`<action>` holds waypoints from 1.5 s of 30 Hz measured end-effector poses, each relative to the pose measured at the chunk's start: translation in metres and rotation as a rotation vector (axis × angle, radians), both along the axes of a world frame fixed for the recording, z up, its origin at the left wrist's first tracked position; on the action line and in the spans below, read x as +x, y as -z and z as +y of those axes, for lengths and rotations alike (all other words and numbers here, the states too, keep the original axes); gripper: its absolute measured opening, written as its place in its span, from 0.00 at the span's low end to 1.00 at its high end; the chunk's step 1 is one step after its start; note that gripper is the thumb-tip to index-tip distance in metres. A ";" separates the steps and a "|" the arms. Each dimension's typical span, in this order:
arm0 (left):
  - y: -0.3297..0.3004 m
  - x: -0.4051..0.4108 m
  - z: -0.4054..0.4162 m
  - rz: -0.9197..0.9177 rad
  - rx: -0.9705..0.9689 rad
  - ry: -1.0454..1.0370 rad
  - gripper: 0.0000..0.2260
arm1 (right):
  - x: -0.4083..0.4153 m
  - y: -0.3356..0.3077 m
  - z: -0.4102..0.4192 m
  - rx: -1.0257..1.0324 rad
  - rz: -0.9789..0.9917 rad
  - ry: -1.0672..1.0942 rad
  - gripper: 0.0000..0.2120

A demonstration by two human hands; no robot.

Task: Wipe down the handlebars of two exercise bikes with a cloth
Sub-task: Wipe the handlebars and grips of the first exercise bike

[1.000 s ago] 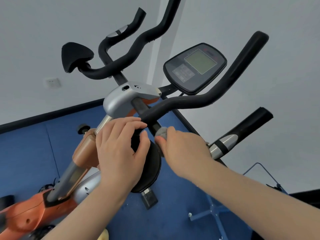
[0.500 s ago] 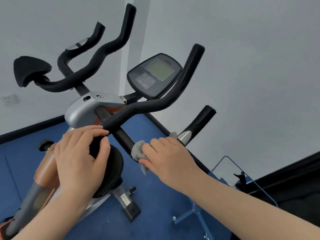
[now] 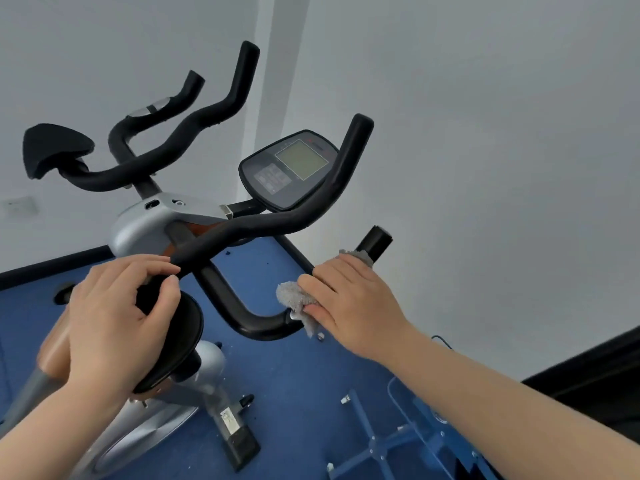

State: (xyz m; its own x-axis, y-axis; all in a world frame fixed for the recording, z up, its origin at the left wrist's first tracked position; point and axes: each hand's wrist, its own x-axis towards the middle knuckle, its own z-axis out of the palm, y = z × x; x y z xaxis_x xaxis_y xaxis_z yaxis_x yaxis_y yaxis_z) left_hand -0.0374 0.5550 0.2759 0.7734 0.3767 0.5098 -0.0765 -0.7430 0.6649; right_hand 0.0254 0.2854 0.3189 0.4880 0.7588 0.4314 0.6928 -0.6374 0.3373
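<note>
An exercise bike with black foam handlebars [image 3: 277,220] and a silver stem housing [image 3: 145,223] fills the view. My right hand [image 3: 349,299] wraps a grey cloth [image 3: 294,296] around the lower right handlebar branch [image 3: 249,313], covering its silver section; the black bar end [image 3: 375,242] pokes out beyond my fingers. My left hand [image 3: 114,306] grips the round black elbow pad [image 3: 176,337] near the stem. A matching pad [image 3: 52,150] and the left handlebars [image 3: 194,129] rise at the upper left. Only one bike is in view.
The grey console [image 3: 287,171] with its screen sits between the bars. Below lie a blue floor [image 3: 294,368], the bike's silver body and foot [image 3: 235,434], and a blue metal frame [image 3: 398,441] at lower right. White walls stand behind; a dark edge [image 3: 588,375] is at right.
My right hand slid the cloth from the centre junction outward and down along the lower right bar toward its end. The left hand stayed on the pad. My view shifted.
</note>
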 end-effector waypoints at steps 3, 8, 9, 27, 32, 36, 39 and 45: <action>-0.001 0.000 -0.001 0.003 0.000 -0.008 0.07 | 0.034 -0.036 -0.029 -0.232 -0.216 -0.084 0.16; 0.001 0.002 -0.004 -0.011 -0.016 -0.020 0.06 | 0.052 -0.052 -0.031 -0.104 -0.323 -0.038 0.16; 0.002 0.002 -0.005 -0.009 -0.022 -0.025 0.05 | 0.053 -0.053 -0.028 -0.029 -0.293 -0.004 0.17; 0.010 -0.009 -0.005 0.025 -0.352 -0.198 0.02 | 0.026 -0.066 0.119 0.449 0.187 -0.102 0.13; 0.012 -0.007 -0.001 0.001 -0.506 -0.136 0.03 | 0.033 -0.027 0.168 0.115 0.530 -0.371 0.12; 0.015 -0.006 0.003 -0.023 -0.617 -0.117 0.05 | 0.040 -0.003 0.165 -0.016 0.624 -0.366 0.15; 0.016 -0.006 0.005 0.008 -0.584 -0.078 0.07 | 0.055 -0.012 0.159 -0.216 0.502 -0.400 0.16; 0.010 -0.002 0.006 0.084 -0.536 -0.003 0.10 | 0.084 -0.043 0.138 -0.191 0.526 -0.398 0.14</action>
State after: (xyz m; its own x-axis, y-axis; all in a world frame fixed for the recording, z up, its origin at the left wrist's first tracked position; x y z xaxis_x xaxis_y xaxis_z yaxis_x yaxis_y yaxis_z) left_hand -0.0398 0.5613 0.2655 0.8019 0.5691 0.1819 -0.0047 -0.2984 0.9544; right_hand 0.1095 0.4232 0.3615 0.2641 0.9630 0.0538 0.9644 -0.2630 -0.0272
